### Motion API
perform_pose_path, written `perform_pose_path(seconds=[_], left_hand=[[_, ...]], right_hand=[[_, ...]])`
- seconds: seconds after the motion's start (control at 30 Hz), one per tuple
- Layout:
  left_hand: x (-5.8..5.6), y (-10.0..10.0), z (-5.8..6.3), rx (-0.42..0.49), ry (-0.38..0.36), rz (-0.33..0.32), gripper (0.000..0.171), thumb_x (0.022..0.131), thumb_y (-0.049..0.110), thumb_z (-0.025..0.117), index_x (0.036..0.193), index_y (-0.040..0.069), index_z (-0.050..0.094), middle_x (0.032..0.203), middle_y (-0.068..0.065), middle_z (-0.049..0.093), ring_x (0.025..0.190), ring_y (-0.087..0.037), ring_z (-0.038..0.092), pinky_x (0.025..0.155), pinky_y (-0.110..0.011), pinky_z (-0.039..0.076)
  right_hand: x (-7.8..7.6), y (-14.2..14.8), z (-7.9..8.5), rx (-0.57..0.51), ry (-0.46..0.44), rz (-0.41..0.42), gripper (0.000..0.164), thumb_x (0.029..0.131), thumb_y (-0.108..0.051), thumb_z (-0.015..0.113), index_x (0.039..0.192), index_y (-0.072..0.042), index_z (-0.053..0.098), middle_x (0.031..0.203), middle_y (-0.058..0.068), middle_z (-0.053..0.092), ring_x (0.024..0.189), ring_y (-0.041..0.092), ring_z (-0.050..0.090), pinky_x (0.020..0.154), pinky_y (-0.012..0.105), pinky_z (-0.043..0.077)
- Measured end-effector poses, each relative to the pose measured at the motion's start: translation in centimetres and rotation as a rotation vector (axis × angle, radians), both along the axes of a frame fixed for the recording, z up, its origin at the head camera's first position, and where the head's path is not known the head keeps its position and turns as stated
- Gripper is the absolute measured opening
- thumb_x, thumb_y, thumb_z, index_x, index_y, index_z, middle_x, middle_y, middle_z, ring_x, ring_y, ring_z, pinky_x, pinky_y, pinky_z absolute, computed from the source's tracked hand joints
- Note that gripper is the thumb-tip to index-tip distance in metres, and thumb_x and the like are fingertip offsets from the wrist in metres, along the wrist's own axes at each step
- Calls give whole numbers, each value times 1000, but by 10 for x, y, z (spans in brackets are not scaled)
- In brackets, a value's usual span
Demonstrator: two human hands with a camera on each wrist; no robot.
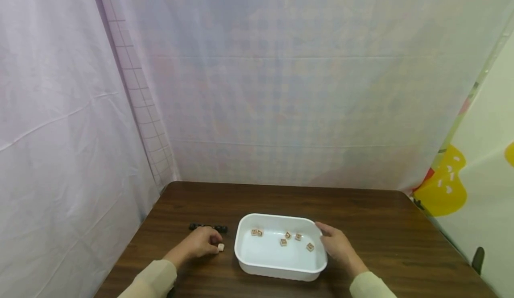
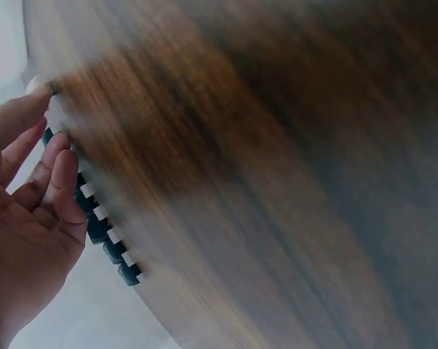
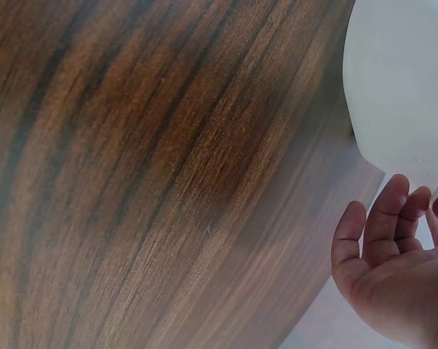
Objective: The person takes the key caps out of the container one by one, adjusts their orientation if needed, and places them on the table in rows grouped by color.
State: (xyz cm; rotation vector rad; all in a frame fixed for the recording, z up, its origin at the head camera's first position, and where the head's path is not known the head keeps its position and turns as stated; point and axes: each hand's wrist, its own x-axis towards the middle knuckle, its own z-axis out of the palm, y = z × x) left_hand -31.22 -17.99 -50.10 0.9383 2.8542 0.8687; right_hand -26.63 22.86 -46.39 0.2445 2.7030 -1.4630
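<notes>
My left hand (image 1: 202, 241) is low over the table, left of a white plastic tray (image 1: 281, 271). Its thumb and fingertips pinch a small pale cube (image 1: 221, 247). Just beyond that hand lies a dark strip (image 1: 208, 227); in the left wrist view it shows as a row of black blocks (image 2: 97, 227) with white notches along one side. My right hand (image 1: 337, 246) grips the tray's right end, fingers against the outer wall and thumb at the rim in the right wrist view. Inside the tray lie several small wooden cubes (image 1: 283, 242) with brown markings on top.
The brown wood-grain table (image 1: 377, 226) extends on both sides of the tray. White cloth (image 1: 281, 110) hangs behind its far edge, and another white sheet (image 1: 60, 155) hangs along the left. A pale sheet with yellow shapes (image 1: 441, 186) hangs at the right.
</notes>
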Motion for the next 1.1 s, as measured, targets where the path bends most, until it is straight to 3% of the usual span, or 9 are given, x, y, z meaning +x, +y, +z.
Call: perform_pose_path(seconds=[0.33,0.57,0.8,1.1], left_hand=[[1,0,0,5,15,1,24,72,10,83,94,6,73,83,1,66,78,-18,61,71,-35,50],[3,0,-1,17,-5,17,18,75,11,83,89,9,73,82,5,66,79,-15,60,72,-35,50],[4,0,-1,28,28,0,16,74,12,84,85,9,71,80,5,65,76,-12,58,70,-32,49],[2,3,9,59,17,33,25,79,18,82,96,5,71,86,-3,65,79,-21,60,69,-34,49]], right_hand=[[2,0,1,1,14,11,51,92,-6,49,141,6,48,137,32,50,114,38,56,93,52,48],[0,0,-1,18,-4,5,51,93,-7,49,142,5,47,138,32,49,116,41,55,94,56,46],[0,1,-2,1,1,9,51,93,-7,50,142,6,47,137,33,50,114,40,56,93,55,47],[2,0,0,-11,12,13,50,93,-7,50,141,7,48,137,32,51,116,39,56,94,54,47]])
